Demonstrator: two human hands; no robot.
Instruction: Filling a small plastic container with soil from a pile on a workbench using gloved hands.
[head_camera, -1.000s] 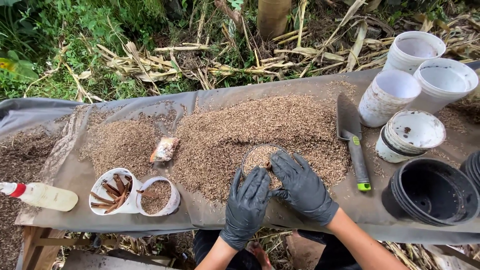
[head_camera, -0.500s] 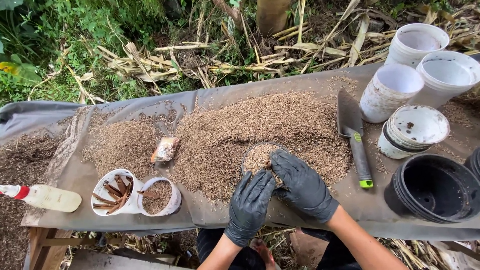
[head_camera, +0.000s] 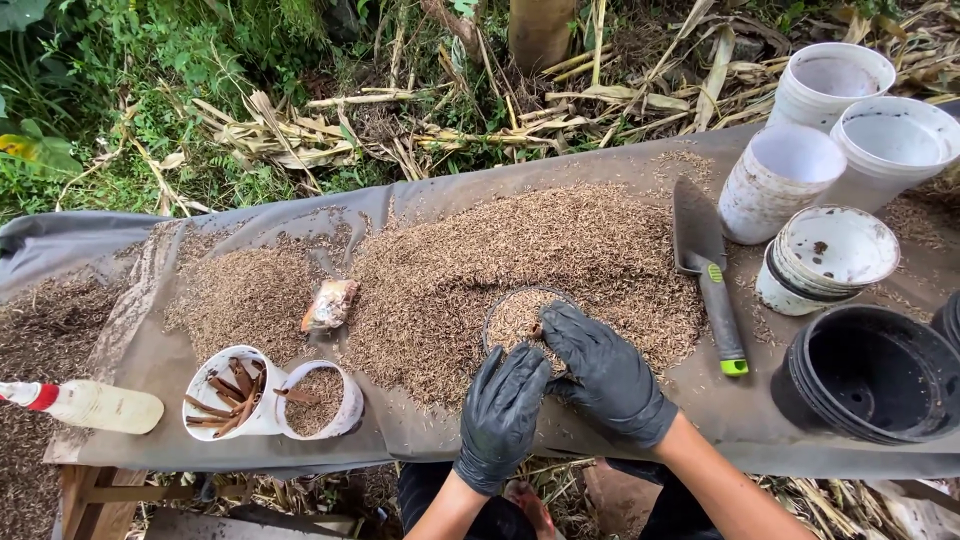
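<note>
Husks (head_camera: 520, 260) lie heaped on the grey sheet (head_camera: 130, 350), with a small pot (head_camera: 517, 320) sunk in the pile. Left hand (head_camera: 503, 415) grips its near rim; right hand (head_camera: 603, 372) curls over its top, fingers bent, pressing the filling.

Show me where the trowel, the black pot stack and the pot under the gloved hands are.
trowel (head_camera: 722, 315), head view, on its handle.
black pot stack (head_camera: 800, 395), head view, on the near outer wall.
small pot (head_camera: 510, 318), head view, on the husk filling inside its rim.
</note>
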